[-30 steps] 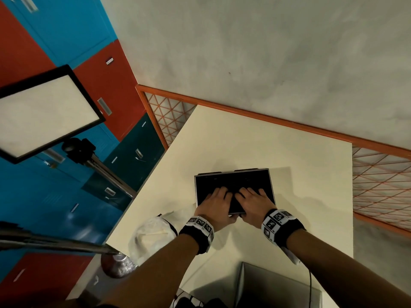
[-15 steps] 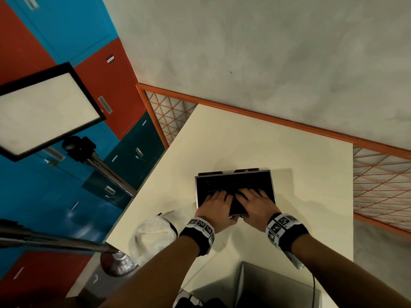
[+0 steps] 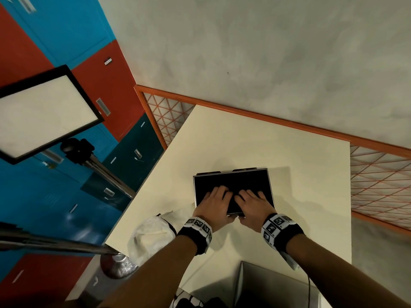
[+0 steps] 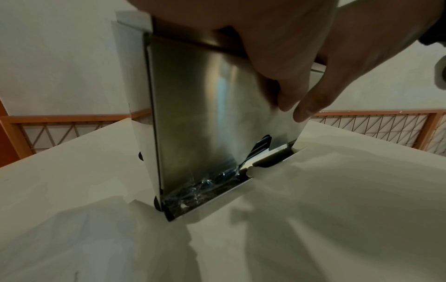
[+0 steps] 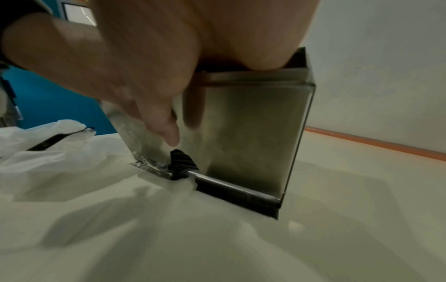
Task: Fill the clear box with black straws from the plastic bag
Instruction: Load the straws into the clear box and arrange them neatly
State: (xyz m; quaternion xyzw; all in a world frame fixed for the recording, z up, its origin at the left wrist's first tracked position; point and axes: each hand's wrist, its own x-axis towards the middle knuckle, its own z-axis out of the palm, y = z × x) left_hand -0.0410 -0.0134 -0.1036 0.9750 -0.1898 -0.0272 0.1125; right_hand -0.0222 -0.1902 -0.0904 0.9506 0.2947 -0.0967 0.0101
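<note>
Now, starting far left in the head view, a framed light panel hangs on its stand in front of red and blue lockers. Moving in, the crumpled plastic bag lies at the near left corner of the cream bench, just beside the left wrist, and the right wrist view shows a dark strip lying in its folds. Next comes the left hand, laid over the near left part of the clear box, its fingers spread a little apart and reaching into the open top, thumb down the near wall; the left wrist view shows that thumb pressed on the smooth wall. The box stands upright around the middle of the bench, and its top looks dark with black straws. At its foot, through the cut-out, the left wrist camera catches black straw ends and some crinkled film. Right beside it, almost touching, the right hand mirrors the grip: fingers slightly apart over the rim, thumb down the near wall, so both hands clasp the box's near wall. Behind the bench runs an orange rail with wire mesh at the right. Near the bottom edge sits a grey box.
</note>
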